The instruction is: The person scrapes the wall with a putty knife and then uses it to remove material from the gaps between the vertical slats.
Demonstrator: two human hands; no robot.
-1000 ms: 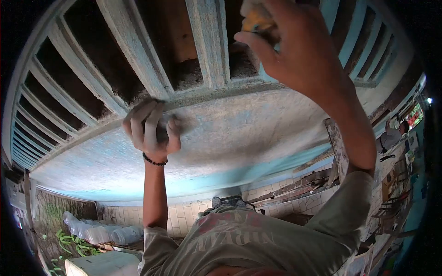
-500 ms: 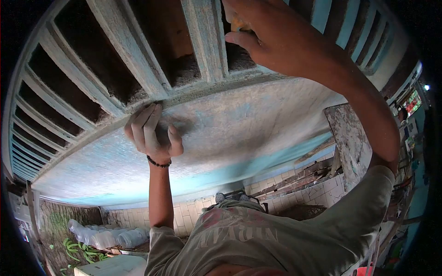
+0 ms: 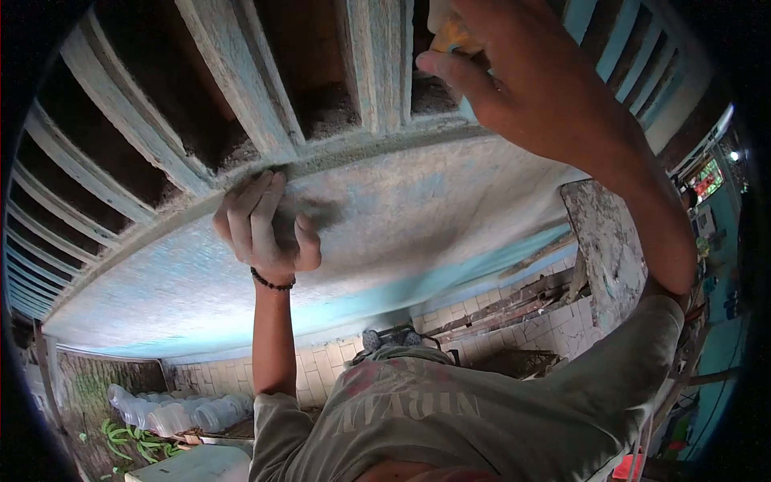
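Right hand (image 3: 522, 72) pinched a yellow pad (image 3: 448, 36) — mostly hidden by its fingers — at the foot of a pale-blue slat (image 3: 377, 64), high in view. Left hand (image 3: 265, 229), bracelet (image 3: 271, 283) at the wrist, pressed curled fingers against the ledge (image 3: 345, 165) above the dusty panel (image 3: 450, 217) — whether it held anything could not be told.

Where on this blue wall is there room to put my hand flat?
The wide bare panel to the right of the left hand is free. So is the stretch on the hand's other side, under the slats. It is crowded up top, where the right hand pinches a yellow thing against a slat.
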